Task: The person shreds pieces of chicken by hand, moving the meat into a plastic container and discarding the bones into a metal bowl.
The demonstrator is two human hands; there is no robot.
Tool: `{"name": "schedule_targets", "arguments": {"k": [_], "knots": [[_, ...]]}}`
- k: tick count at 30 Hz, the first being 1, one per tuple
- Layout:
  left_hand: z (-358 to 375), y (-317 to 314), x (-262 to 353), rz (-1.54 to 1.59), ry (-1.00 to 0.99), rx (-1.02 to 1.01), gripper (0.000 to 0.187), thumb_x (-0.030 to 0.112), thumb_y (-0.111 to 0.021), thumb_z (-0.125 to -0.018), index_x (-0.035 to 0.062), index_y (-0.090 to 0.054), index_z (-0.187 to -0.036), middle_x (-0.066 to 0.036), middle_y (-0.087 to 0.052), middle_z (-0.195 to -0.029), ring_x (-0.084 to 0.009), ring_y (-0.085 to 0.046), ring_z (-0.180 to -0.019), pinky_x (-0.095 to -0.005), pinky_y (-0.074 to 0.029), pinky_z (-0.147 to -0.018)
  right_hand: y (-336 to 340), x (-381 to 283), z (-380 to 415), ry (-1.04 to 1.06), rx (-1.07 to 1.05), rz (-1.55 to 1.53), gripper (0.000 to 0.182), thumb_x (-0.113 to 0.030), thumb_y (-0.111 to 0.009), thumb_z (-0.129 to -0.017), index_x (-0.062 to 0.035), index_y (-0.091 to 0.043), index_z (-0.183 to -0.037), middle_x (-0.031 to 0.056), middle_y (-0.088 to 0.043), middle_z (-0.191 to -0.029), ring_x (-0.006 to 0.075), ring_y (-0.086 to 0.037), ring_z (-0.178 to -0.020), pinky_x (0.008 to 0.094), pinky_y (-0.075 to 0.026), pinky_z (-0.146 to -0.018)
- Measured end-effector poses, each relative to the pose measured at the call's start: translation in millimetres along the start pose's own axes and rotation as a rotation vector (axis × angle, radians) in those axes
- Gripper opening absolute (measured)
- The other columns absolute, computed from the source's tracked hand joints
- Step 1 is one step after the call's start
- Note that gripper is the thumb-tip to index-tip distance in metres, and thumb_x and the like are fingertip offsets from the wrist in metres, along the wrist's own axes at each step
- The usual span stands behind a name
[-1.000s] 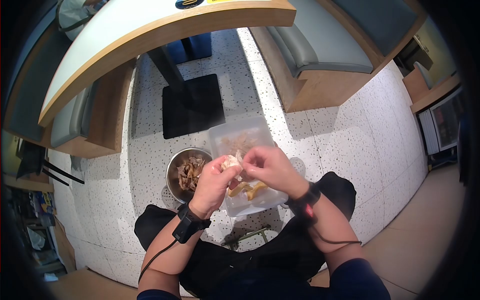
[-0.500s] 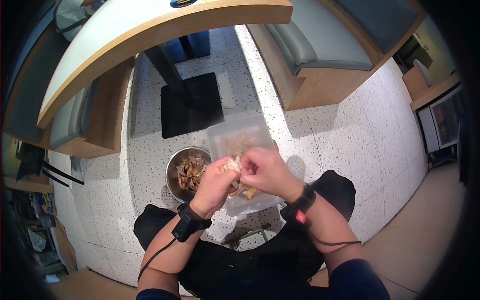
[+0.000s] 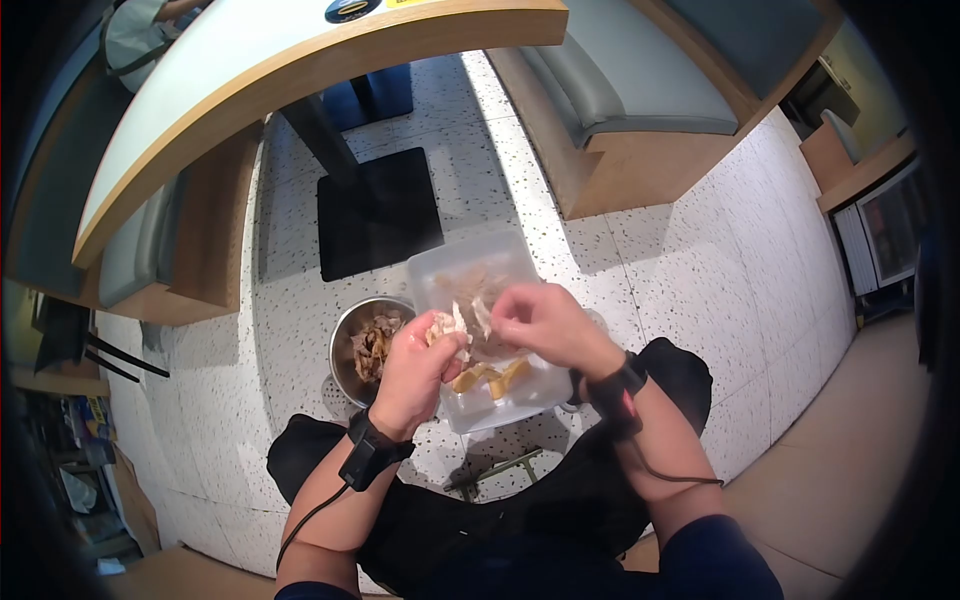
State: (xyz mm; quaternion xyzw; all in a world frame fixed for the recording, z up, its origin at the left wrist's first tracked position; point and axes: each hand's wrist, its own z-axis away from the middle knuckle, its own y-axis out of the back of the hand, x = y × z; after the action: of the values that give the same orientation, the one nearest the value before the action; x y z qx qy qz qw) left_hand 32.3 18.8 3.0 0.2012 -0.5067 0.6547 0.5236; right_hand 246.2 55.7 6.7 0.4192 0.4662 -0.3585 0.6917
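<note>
My left hand [image 3: 408,372] is closed round a chunk of pale cooked meat [image 3: 448,327], which looks like chicken. To its right, my right hand [image 3: 548,328], slightly blurred, pinches a thin white strip of meat [image 3: 482,316] pulled apart from the chunk. Both hands are above a translucent plastic tub [image 3: 535,405] on the floor. Shredded meat [image 3: 462,284] lies in the tub's far part, and several yellow-skinned pieces [image 3: 500,383] lie in the near part. Left of the tub stands a steel bowl [image 3: 340,345] with brownish scraps [image 3: 372,350], perhaps bones and skin.
A white table [image 3: 200,110] with a wooden edge stands ahead on a black base [image 3: 380,220]. Padded benches [image 3: 650,100] flank it. A person [image 3: 135,45] is partly visible at top left. A green metal bar [image 3: 500,470] shows between my knees.
My right hand has moved right, away from the left, drawing a strip off the meat. My left hand has shifted slightly left, and the yellow pieces are now more exposed.
</note>
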Motion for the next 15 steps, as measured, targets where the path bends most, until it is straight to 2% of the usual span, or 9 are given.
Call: {"name": "schedule_targets", "arguments": {"k": [2, 5, 8, 10, 15], "knots": [[-1, -2, 0, -0.002, -0.025, 0.013, 0.011, 0.003, -0.062, -0.092, 0.0042, -0.058, -0.102, -0.001, -0.061, -0.087, -0.0049, -0.051, -0.065, -0.0212, -0.039, -0.054, -7, -1, 2, -0.067, -0.157, -0.233, 0.009, -0.008, -0.068, -0.093, 0.0010, -0.068, -0.093, 0.0015, -0.067, -0.081, 0.0074, -0.062, -0.072, 0.0245, -0.052, -0.065], [-1, -4, 1, -0.028, -0.027, -0.011, 0.012, 0.004, -0.063, -0.094, 0.0047, -0.059, -0.105, 0.001, -0.062, -0.089, -0.0025, -0.051, -0.067, -0.0197, -0.039, -0.055, -13, -8, 3, -0.010, -0.139, -0.162, 0.016, -0.012, -0.070, -0.091, 0.0042, -0.068, -0.089, 0.0049, -0.069, -0.078, 0.0086, -0.064, -0.068, 0.0255, -0.053, -0.063], [0, -5, 2, -0.029, 0.006, -0.010, 0.016, 0.004, -0.065, -0.094, 0.0051, -0.060, -0.109, 0.002, -0.062, -0.090, -0.0010, -0.051, -0.068, -0.0187, -0.038, -0.056, -12, -6, 2, 0.019, -0.137, -0.105, 0.016, -0.012, -0.070, -0.091, 0.0041, -0.069, -0.091, 0.0049, -0.069, -0.078, 0.0084, -0.064, -0.069, 0.0256, -0.053, -0.064], [-2, 1, -3, -0.014, 0.002, -0.039, 0.020, 0.010, -0.068, -0.096, 0.0015, -0.062, -0.113, 0.001, -0.067, -0.091, -0.0005, -0.057, -0.071, -0.0171, -0.043, -0.058, -14, -8, 3, 0.038, -0.114, -0.088, 0.017, -0.012, -0.070, -0.091, 0.0041, -0.070, -0.092, 0.0052, -0.069, -0.078, 0.0087, -0.064, -0.070, 0.0257, -0.053, -0.065], [0, -3, 0, -0.077, 0.000, -0.011, 0.016, 0.011, -0.068, -0.097, 0.0014, -0.064, -0.109, 0.001, -0.067, -0.089, -0.0007, -0.057, -0.071, -0.0166, -0.044, -0.059, -14, -6, 4, 0.083, -0.089, -0.044, 0.017, -0.012, -0.071, -0.088, 0.0035, -0.071, -0.094, 0.0067, -0.070, -0.079, 0.0101, -0.066, -0.072, 0.0268, -0.053, -0.066]]}}
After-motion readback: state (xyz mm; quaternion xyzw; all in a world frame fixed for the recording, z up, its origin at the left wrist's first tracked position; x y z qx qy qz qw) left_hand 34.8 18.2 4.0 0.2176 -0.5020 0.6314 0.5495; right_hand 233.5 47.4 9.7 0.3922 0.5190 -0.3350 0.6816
